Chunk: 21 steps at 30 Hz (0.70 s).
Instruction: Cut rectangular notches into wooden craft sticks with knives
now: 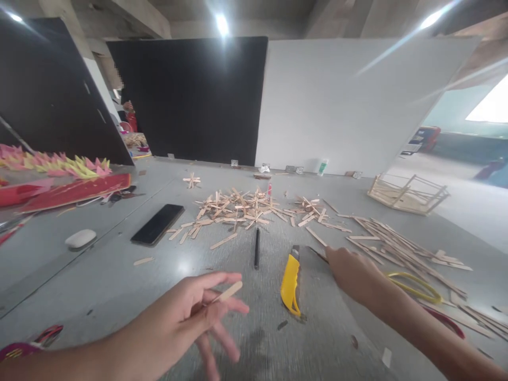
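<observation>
My left hand [206, 312] is in the lower middle, pinching a short wooden craft stick [231, 291] between thumb and fingers. The other fingers are spread. My right hand [345, 267] is low over the table at the right, its fingers closed around a thin, dark, pointed tool [317, 254]. Most of that tool is hidden, so its kind does not show. A yellow utility knife [291, 283] lies between the hands. Just beyond it is a black pen [257, 248]. Farther back spreads a loose pile of craft sticks [238, 206].
A phone [157, 225] and a white mouse-shaped object [81, 238] lie at left. Long wooden strips [405, 248], a yellow loop handle [416, 286] and a red one [446, 321] lie around my right forearm. A stick frame [408, 196] stands at the back right. Upright boards [190, 100] close the far edge.
</observation>
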Each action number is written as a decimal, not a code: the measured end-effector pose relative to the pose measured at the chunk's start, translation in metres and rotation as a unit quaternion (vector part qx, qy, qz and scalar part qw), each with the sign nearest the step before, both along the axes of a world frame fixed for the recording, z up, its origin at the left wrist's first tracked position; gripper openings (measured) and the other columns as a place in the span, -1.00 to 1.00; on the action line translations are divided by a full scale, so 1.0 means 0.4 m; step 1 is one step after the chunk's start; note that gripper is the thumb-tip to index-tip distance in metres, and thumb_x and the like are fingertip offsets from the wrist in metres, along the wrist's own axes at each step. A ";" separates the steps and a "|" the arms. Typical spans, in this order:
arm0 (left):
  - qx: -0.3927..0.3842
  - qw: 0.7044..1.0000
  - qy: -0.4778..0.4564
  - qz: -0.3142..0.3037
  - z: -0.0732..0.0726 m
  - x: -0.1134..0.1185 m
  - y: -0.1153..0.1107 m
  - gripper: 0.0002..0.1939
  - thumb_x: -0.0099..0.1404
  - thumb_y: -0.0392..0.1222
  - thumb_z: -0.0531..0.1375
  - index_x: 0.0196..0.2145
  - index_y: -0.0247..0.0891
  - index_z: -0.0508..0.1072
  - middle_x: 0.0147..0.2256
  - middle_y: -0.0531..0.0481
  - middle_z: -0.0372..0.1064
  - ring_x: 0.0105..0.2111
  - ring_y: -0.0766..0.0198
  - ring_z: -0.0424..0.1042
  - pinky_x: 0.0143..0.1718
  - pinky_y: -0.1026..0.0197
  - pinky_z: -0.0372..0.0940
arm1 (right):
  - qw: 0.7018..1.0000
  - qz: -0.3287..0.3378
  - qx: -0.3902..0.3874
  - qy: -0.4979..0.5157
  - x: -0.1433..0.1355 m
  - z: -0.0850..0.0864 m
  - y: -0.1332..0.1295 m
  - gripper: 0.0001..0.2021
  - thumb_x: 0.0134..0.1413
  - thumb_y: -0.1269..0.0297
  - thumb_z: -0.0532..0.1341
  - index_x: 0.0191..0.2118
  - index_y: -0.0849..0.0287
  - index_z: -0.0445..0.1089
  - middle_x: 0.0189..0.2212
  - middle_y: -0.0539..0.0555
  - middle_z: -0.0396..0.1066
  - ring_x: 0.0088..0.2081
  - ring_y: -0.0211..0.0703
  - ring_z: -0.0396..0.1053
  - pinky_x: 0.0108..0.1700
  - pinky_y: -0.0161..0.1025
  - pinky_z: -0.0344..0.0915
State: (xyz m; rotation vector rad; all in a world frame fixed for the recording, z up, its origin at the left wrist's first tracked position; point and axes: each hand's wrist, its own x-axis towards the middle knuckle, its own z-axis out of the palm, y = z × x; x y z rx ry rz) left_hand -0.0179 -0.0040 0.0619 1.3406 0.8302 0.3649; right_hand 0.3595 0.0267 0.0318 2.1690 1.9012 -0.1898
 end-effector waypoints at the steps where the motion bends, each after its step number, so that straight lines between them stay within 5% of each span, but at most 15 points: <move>1: -0.018 1.000 0.026 -0.001 0.000 0.004 0.002 -0.29 0.44 0.44 0.06 0.24 -0.18 0.22 -0.04 -0.25 0.52 -0.45 0.20 0.55 -0.58 0.25 0.35 | 1.000 0.007 0.012 0.007 0.000 0.000 0.000 -0.72 0.37 0.17 0.32 0.05 0.24 0.46 -0.07 0.15 0.51 -0.15 -0.07 0.53 -0.12 -0.07 0.51; 2: -0.022 0.998 0.055 -0.002 0.000 0.007 0.005 -0.36 0.49 0.42 -0.01 0.10 -0.23 0.31 -0.26 -0.11 0.53 -0.58 0.31 0.41 -0.65 0.32 0.19 | 0.999 0.017 0.029 0.017 -0.003 0.002 -0.001 -0.75 0.36 0.21 0.32 -0.01 0.30 0.47 -0.18 0.15 0.51 -0.23 -0.10 0.52 -0.18 -0.11 0.50; 4: 0.009 0.995 0.102 0.010 -0.008 0.011 0.012 -0.43 0.57 0.31 -0.11 -0.12 -0.26 0.38 -0.57 0.16 0.23 -0.65 0.41 0.09 -0.61 0.33 0.04 | 0.996 0.037 0.072 0.047 -0.025 0.005 -0.009 -0.80 0.37 0.24 0.31 -0.09 0.31 0.46 -0.33 0.07 0.47 -0.39 -0.20 0.44 -0.30 -0.19 0.44; 6: 0.035 0.992 0.116 0.024 -0.023 0.014 0.022 -0.54 0.60 0.17 -0.08 -0.14 -0.25 0.39 -0.57 0.24 0.00 -0.57 0.37 -0.01 -0.52 0.31 0.04 | 0.987 0.067 0.116 0.093 -0.069 0.002 -0.026 -0.81 0.47 0.22 0.19 -0.13 0.25 0.42 -0.40 0.01 0.42 -0.47 -0.25 0.37 -0.37 -0.23 0.39; 10: -0.009 0.997 0.078 -0.014 -0.057 0.017 0.041 -0.74 0.60 0.02 -0.01 0.07 -0.18 0.22 -0.40 0.18 0.22 -0.51 0.37 0.12 -0.45 0.29 0.10 | 0.956 0.145 0.147 0.207 -0.197 -0.041 -0.078 -0.76 0.52 0.27 -0.05 -0.25 0.08 0.25 -0.48 0.00 0.40 -0.51 -0.22 0.38 -0.44 -0.27 0.33; 13: -0.025 0.997 0.075 -0.019 -0.067 0.017 0.052 -0.74 0.61 0.06 -0.03 -0.04 -0.19 0.20 -0.33 0.07 0.41 -0.55 0.40 0.24 -0.50 0.29 0.08 | 0.922 0.144 0.190 0.305 -0.257 -0.080 -0.098 -0.79 0.52 0.22 -0.10 -0.22 0.03 0.16 -0.47 -0.05 0.39 -0.49 -0.21 0.42 -0.42 -0.29 0.34; 18: -0.039 0.996 0.081 -0.022 -0.053 0.011 0.058 -0.54 0.62 0.17 -0.08 -0.23 -0.24 0.32 -0.52 0.12 0.34 -0.60 0.40 0.24 -0.51 0.28 0.09 | 0.902 0.082 0.263 0.334 -0.220 -0.082 -0.067 -0.77 0.52 0.10 -0.12 -0.17 0.03 0.15 -0.46 -0.01 0.40 -0.49 -0.12 0.41 -0.42 -0.21 0.33; 21: -0.017 0.997 0.074 -0.012 -0.034 0.009 0.053 -0.53 0.63 0.16 -0.10 -0.17 -0.25 0.37 -0.53 0.18 0.25 -0.58 0.39 0.18 -0.43 0.27 0.17 | 0.909 0.126 0.241 0.317 -0.171 -0.048 -0.063 -0.79 0.50 0.11 -0.06 -0.13 0.03 0.24 -0.37 0.08 0.53 -0.43 -0.09 0.51 -0.39 -0.21 0.39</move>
